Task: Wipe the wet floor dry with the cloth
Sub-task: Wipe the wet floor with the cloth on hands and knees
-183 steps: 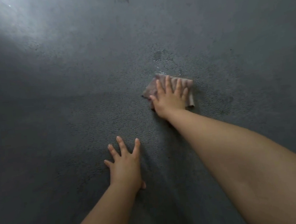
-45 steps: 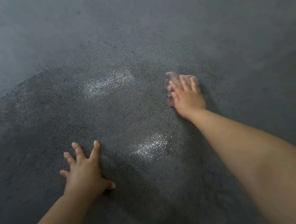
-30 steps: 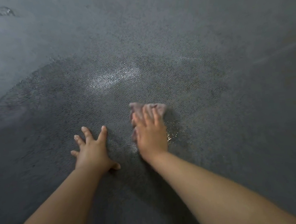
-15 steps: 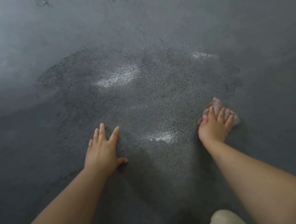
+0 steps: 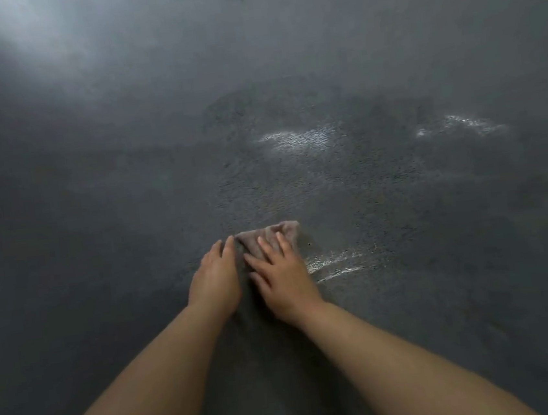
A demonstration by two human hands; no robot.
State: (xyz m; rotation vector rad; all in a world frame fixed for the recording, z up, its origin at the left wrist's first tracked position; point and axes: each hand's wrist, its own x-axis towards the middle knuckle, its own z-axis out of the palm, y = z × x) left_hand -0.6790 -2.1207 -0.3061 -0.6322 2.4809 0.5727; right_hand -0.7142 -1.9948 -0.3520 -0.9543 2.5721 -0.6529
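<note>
At frame centre, the right hand point(image 5: 281, 272) presses flat, fingers straight, on the cloth point(image 5: 270, 236). The left hand point(image 5: 215, 277) rests released on the floor point(image 5: 95, 192) beside it. Wet patches point(image 5: 299, 138) glisten centre-right.

1. You are looking down at a bare, dark grey floor point(image 5: 105, 225) that fills the whole view; its pebbled, cement-like grain suits a plain indoor room, utility space or garage, but you cannot tell which.
2. No walls, furniture or fittings show to settle it.
3. Beyond and to the right of the cloth point(image 5: 270, 236), wet patches point(image 5: 299, 138) glisten on the floor.
4. Far up and left of the cloth, a soft glow of light point(image 5: 21, 34) falls across the floor.
</note>
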